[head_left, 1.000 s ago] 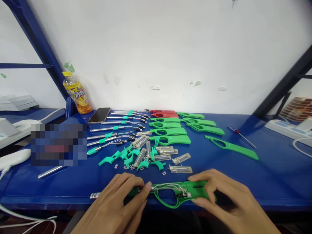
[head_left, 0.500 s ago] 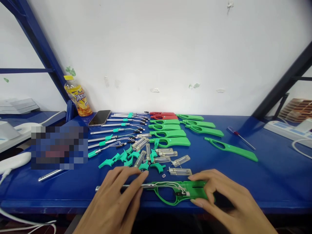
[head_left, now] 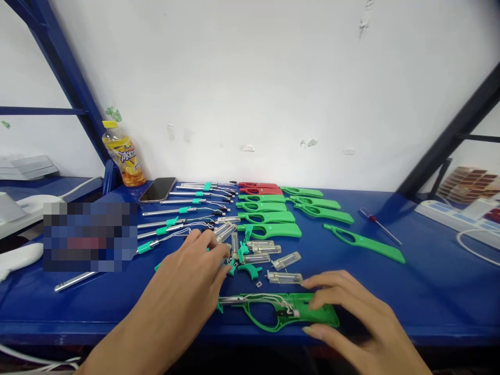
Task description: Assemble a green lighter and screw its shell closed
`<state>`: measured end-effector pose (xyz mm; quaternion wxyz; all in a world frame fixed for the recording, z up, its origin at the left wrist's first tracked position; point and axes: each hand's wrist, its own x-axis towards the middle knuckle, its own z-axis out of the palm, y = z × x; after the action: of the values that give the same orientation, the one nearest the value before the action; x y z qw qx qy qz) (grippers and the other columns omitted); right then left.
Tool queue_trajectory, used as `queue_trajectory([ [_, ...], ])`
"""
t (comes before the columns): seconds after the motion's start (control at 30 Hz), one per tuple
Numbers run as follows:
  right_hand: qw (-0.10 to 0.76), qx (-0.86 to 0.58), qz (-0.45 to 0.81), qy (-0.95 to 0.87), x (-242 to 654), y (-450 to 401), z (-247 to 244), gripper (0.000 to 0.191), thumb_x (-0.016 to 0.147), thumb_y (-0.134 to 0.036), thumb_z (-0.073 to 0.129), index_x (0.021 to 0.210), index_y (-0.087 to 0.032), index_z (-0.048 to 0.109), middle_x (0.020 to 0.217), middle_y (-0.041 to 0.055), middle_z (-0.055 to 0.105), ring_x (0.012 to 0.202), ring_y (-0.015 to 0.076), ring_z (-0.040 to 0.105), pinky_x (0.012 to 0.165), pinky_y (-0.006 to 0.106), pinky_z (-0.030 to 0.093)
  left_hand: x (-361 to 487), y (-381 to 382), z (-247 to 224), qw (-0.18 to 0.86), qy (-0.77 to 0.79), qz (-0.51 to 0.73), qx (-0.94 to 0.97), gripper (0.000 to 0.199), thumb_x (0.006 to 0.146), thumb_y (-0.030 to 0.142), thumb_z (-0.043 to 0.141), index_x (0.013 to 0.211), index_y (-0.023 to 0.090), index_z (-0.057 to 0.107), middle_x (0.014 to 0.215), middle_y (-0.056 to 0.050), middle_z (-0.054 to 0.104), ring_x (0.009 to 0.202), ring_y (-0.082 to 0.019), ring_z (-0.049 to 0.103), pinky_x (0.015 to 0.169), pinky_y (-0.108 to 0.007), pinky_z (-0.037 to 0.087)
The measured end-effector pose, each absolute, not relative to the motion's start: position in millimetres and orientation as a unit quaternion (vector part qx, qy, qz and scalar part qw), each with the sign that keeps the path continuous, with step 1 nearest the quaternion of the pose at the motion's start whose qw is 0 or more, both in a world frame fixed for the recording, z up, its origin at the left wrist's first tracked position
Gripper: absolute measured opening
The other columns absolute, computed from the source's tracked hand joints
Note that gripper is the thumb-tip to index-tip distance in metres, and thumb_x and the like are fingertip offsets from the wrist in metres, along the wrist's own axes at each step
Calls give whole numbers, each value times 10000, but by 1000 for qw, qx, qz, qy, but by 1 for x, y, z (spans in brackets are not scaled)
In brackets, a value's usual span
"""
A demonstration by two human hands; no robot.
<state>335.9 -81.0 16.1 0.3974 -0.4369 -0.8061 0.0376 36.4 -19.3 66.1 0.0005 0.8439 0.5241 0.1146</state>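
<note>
A green lighter half-shell (head_left: 324, 314) lies open side up at the table's front edge. White wires (head_left: 273, 296) and a black-and-white igniter part (head_left: 288, 313) sit in it, and a metal tube (head_left: 232, 300) extends from its left end. My right hand (head_left: 355, 312) is at the shell's right end, thumb and fingers spread apart. My left hand (head_left: 191, 271) reaches over the teal triggers (head_left: 250, 270) with bent fingers. Its thumb and index finger are close together; whatever they pinch is hidden. Clear fuel tanks (head_left: 285, 278) lie just behind the shell.
Green shells (head_left: 273, 230) and red shells (head_left: 261, 185) lie in rows at the back. Metal tubes with wires (head_left: 164, 211) line the left, near a phone (head_left: 158, 189) and a bottle (head_left: 124, 159). A screwdriver (head_left: 380, 225) and a power strip (head_left: 457, 221) are at right.
My left hand has left the metal tube and moved up and right onto the teal triggers. My right hand's fingers have opened from the green shell. The view has shifted slightly.
</note>
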Motion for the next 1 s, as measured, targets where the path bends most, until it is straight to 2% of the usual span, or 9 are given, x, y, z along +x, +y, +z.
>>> queue_trajectory([
  [0.17, 397, -433, 29, -809, 335, -81, 16, 151, 993, -465, 783, 970, -330, 721, 1110, -30, 803, 1024, 148, 776, 879, 180, 601, 36, -19, 66, 32, 553, 62, 830, 206, 1054, 220, 565, 1088, 237, 768, 1135, -90, 667, 1099, -321, 664, 857, -473, 584],
  [0.37, 388, -436, 35, -811, 337, -82, 16, 121, 1000, -448, 779, 1000, -340, 723, 1130, -39, 796, 1058, 138, 766, 902, 170, 591, 33, -18, 61, 31, 564, 50, 824, 224, 1076, 215, 516, 1138, 236, 730, 1210, -88, 664, 1139, -313, 681, 910, -497, 601],
  [0.53, 377, -442, 35, -813, 337, -83, 15, 117, 999, -450, 781, 1015, -349, 725, 1145, -49, 789, 1054, 126, 766, 919, 161, 587, 28, -26, 56, 12, 562, 72, 824, 399, 1037, 68, 364, 1209, 228, 687, 1186, -87, 690, 1117, -303, 707, 956, -526, 610],
  [0.7, 378, -443, 35, -812, 338, -83, 14, 113, 1005, -443, 771, 1015, -337, 734, 1145, -28, 792, 1039, 144, 776, 901, 186, 607, 22, -29, 54, -5, 552, 39, 833, 602, 966, 1, 321, 1365, 285, 670, 1346, -112, 683, 1223, -338, 705, 817, -451, 645],
  [0.77, 375, -440, 35, -815, 338, -83, 13, 113, 1008, -443, 769, 1017, -335, 736, 1144, -24, 793, 1036, 146, 777, 897, 191, 609, 18, -28, 56, -23, 540, 36, 840, 639, 961, 1, 322, 1395, 316, 670, 1336, -108, 685, 1191, -322, 719, 777, -402, 641],
  [0.87, 372, -441, 32, -816, 338, -83, 12, 107, 1014, -447, 760, 1020, -343, 735, 1139, -32, 795, 1041, 142, 776, 902, 189, 606, 14, -27, 57, -35, 520, 55, 852, 511, 1014, 83, 380, 1334, 312, 707, 1265, -105, 684, 1100, -290, 734, 701, -324, 609],
  [1.0, 369, -452, 22, -812, 337, -84, 12, 123, 1013, -474, 757, 1017, -354, 731, 1133, -49, 798, 1046, 132, 778, 923, 179, 597, 17, -20, 54, -10, 502, 75, 861, 354, 1074, 218, 464, 1316, 315, 704, 1245, -94, 650, 987, -248, 734, 642, -283, 560],
])
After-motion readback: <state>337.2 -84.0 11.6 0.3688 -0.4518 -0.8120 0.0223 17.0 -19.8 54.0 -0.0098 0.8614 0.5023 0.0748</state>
